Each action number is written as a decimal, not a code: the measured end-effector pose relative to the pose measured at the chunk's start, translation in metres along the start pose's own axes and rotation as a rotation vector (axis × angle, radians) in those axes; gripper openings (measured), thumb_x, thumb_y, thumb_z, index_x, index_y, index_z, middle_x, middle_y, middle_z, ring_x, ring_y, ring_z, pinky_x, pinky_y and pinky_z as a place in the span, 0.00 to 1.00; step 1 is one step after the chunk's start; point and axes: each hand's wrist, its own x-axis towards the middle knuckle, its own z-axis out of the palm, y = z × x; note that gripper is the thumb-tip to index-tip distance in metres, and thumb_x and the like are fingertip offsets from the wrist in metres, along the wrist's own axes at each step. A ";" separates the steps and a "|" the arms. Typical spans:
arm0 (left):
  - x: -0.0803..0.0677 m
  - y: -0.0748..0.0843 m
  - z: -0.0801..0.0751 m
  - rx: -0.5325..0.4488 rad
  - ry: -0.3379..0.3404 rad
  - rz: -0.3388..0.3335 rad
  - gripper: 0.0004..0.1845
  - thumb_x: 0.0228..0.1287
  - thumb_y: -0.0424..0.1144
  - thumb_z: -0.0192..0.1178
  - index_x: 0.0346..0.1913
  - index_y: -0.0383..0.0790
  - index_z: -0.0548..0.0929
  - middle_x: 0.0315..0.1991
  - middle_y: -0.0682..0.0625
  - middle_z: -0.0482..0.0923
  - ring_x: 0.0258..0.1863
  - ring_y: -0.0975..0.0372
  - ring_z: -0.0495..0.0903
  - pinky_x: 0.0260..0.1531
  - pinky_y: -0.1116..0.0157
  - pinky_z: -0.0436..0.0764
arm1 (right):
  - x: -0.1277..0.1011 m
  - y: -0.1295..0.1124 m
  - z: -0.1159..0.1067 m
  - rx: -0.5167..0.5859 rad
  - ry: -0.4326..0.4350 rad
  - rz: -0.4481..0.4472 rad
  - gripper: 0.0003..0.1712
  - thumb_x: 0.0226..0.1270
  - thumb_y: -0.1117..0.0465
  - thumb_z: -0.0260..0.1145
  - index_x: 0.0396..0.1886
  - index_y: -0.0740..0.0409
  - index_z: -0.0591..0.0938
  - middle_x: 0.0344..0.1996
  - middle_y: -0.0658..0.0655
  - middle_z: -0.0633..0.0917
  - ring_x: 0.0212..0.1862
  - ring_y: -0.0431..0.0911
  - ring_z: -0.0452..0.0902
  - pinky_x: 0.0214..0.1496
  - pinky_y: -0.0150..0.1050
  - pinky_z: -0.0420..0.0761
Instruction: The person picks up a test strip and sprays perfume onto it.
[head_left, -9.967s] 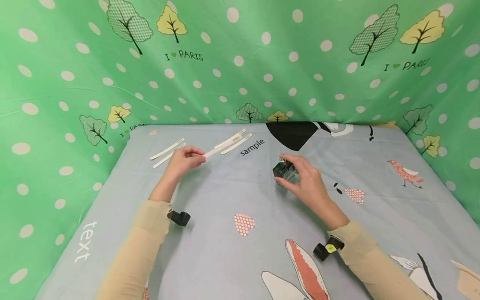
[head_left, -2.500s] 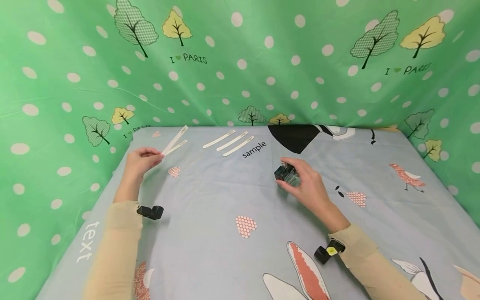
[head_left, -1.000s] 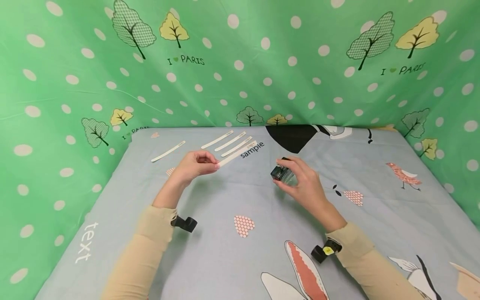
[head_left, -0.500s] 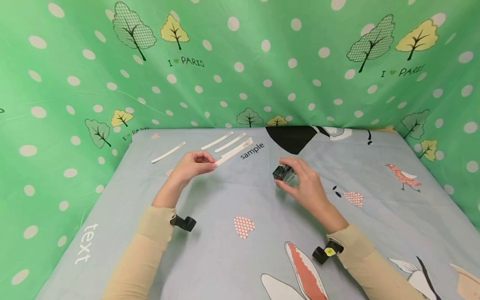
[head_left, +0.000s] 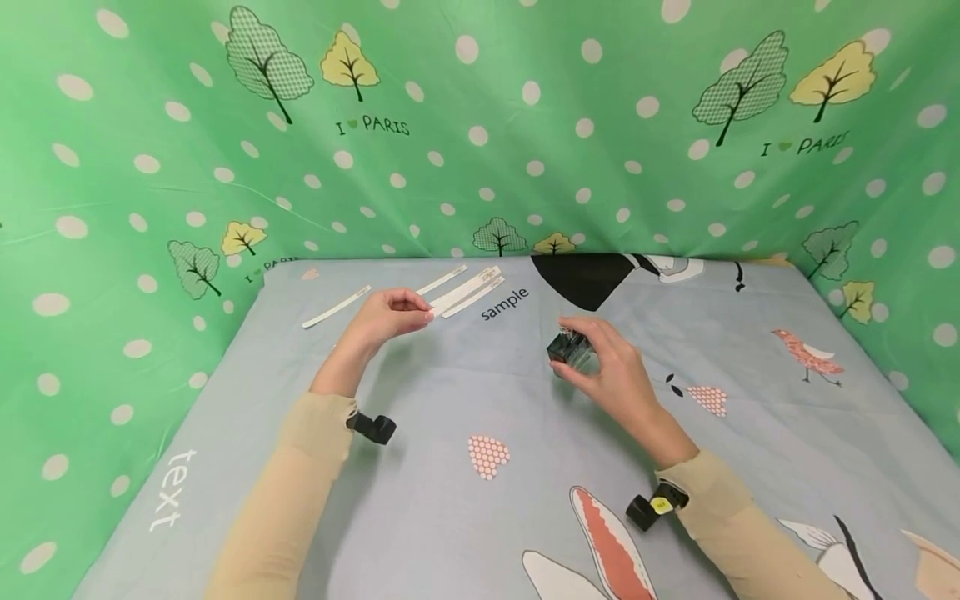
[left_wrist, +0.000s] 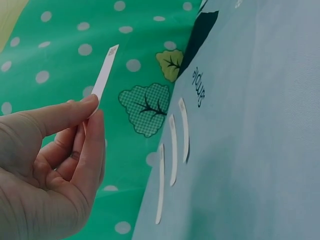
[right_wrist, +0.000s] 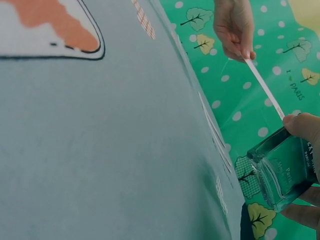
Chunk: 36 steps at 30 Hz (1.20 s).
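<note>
L hand [head_left: 386, 315] is pinching one white paper strip [head_left: 463, 292] btwn thumb and forefinger at its near end, other fingers curling loosely under; the strip is pointing away to the far right, lifted off the cloth. In the left wrist view the same strip [left_wrist: 103, 79] is sticking up past the fingertips [left_wrist: 92, 102], clear of the surface. Three more strips [left_wrist: 173, 149] are lying side by side on the cloth just beyond the hand, at the far edge near the printed word "sample" [head_left: 504, 303]. One single strip [head_left: 337, 306] is lying apart to the left of the L hand, flat on the cloth.

R hand [head_left: 611, 367] is gripping a small glass bottle [head_left: 567, 349] w/ dark greenish glass, fingers curling round its sides, forefinger arching over the top. Bottle is sitting right of centre, well apart from the strips; can't tell if its base is touching the cloth. In the right wrist view the bottle [right_wrist: 282, 169] is showing as a squarish clear block, thumb and fingertip pressing on opposite sides.

All this is resting on a grey-blue printed tablecloth [head_left: 450, 508]. Green dotted fabric w/ trees [head_left: 525, 125] is hanging behind and at both sides.
</note>
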 end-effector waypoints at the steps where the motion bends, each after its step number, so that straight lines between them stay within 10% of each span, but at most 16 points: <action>1: 0.002 0.001 0.001 0.006 0.005 -0.007 0.06 0.62 0.31 0.68 0.38 0.38 0.81 0.30 0.58 0.83 0.33 0.69 0.83 0.43 0.73 0.86 | 0.000 0.001 0.000 -0.001 -0.001 0.001 0.37 0.48 0.60 0.82 0.60 0.53 0.78 0.52 0.58 0.83 0.49 0.51 0.82 0.40 0.46 0.87; 18: 0.038 -0.003 0.018 -0.051 0.016 -0.075 0.08 0.61 0.28 0.68 0.41 0.35 0.82 0.32 0.53 0.84 0.34 0.66 0.84 0.60 0.56 0.82 | -0.003 0.003 0.000 0.002 -0.013 0.011 0.37 0.48 0.60 0.82 0.60 0.54 0.78 0.52 0.57 0.83 0.52 0.50 0.81 0.44 0.46 0.87; 36: 0.072 -0.024 0.046 -0.062 0.009 -0.129 0.11 0.59 0.25 0.68 0.45 0.29 0.83 0.33 0.50 0.81 0.29 0.68 0.80 0.37 0.74 0.86 | -0.004 0.006 0.002 -0.008 -0.007 0.020 0.38 0.47 0.60 0.83 0.60 0.53 0.78 0.52 0.58 0.83 0.51 0.52 0.83 0.43 0.47 0.88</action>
